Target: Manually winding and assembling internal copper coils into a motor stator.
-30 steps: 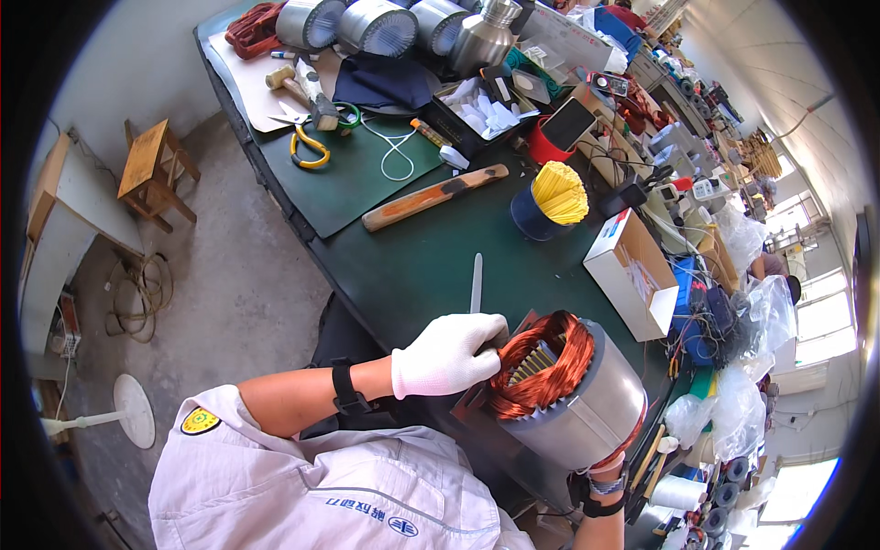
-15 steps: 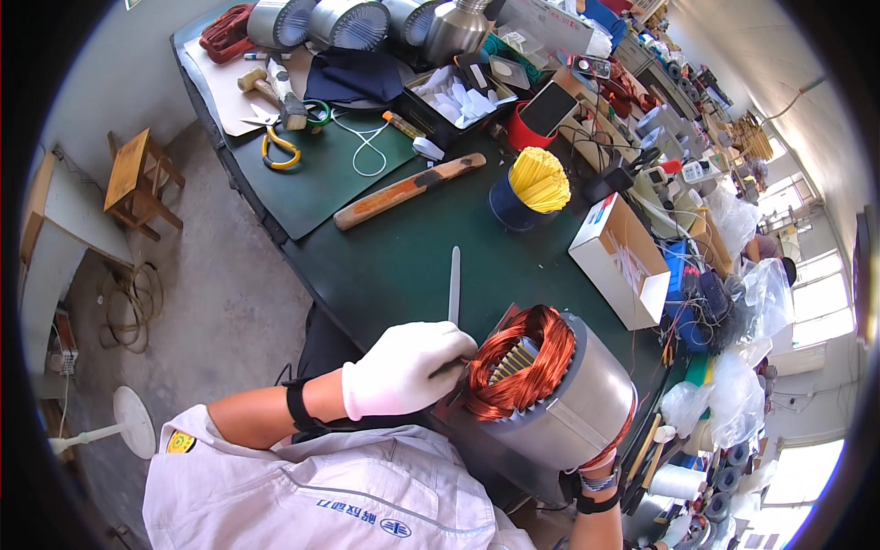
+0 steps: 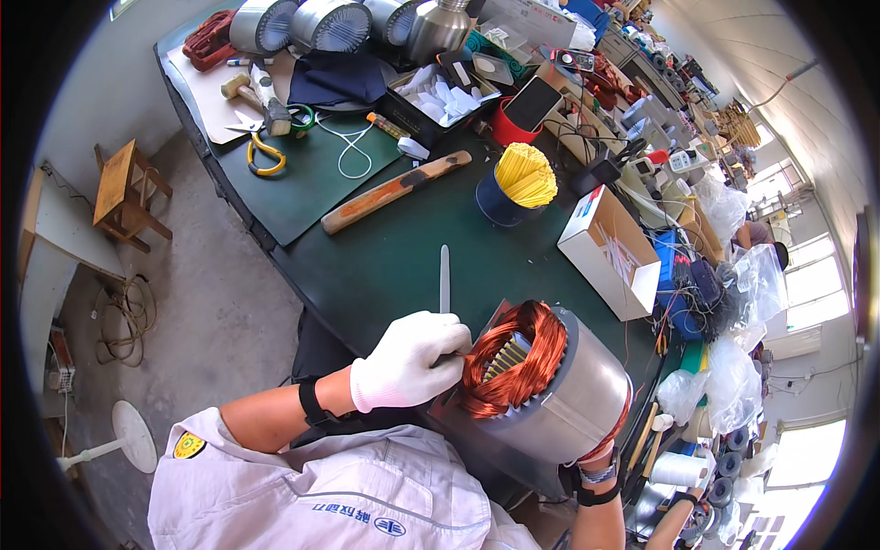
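A metal stator (image 3: pixel 587 394) with thick copper windings (image 3: pixel 527 357) lies tilted at the table's near edge. Yellow slot strips show inside the coil opening. My left hand (image 3: pixel 412 360), in a white glove, is closed at the left rim of the windings; whatever its fingers pinch is hidden. Most of my right hand (image 3: pixel 587 463) is out of sight behind the stator's far end, where copper wire also shows; only the wrist with bands is plain. Just beyond my left hand lies a thin grey flat strip tool (image 3: pixel 445 280) on the green table.
A blue cup of yellow strips (image 3: pixel 501 203), a wooden bar (image 3: pixel 396 192) and an open white box (image 3: pixel 610 255) stand or lie farther back. Scissors (image 3: pixel 264 151) and a mallet (image 3: pixel 240 89) are far left. Another forearm (image 3: pixel 676 521) shows at lower right.
The whole view has shifted slightly. My left hand stays at the windings, its fingers turned a little. A forearm has come into view at the lower right.
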{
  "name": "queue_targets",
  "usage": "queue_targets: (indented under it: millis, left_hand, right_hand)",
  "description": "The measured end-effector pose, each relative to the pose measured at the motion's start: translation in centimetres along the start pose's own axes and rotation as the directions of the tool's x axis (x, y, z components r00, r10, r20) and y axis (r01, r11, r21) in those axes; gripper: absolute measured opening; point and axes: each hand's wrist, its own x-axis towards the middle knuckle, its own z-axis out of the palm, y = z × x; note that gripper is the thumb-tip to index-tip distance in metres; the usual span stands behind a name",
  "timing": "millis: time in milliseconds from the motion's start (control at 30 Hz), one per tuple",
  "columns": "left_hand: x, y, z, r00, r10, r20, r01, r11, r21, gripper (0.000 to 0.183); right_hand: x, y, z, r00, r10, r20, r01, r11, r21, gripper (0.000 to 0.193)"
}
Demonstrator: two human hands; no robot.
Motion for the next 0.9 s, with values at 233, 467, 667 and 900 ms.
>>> queue_targets:
  millis: [233, 467, 667, 900]
  left_hand:
    - [-0.7, -1.6, -1.3, 0.982, -0.008, 0.187, -0.046, 0.957, 0.285, 0.012]
    - [0.5, 0.6, -0.9, 0.982, -0.107, 0.158, 0.111, 0.994, -0.017, 0.02]
    - [0.0, 0.2, -1.0, 0.995, -0.055, 0.089, 0.06, 0.996, -0.06, 0.014]
    - [2.2, 0.8, -1.2, 0.951, 0.232, 0.204, -0.284, 0.918, 0.279, 0.014]
  right_hand:
    - [1.1, 1.8, 6.3, 0.972, -0.058, 0.229, 0.208, 0.666, -0.716, 0.074]
    - [0.6, 4.3, 13.9, 0.981, -0.185, 0.058, 0.193, 0.919, -0.343, 0.04]
    - [0.2, 4.9, 17.6, 0.91, -0.305, 0.28, 0.392, 0.416, -0.821, 0.032]
    - [0.2, 5.2, 18.3, 0.921, -0.346, 0.178, 0.365, 0.61, -0.703, 0.032]
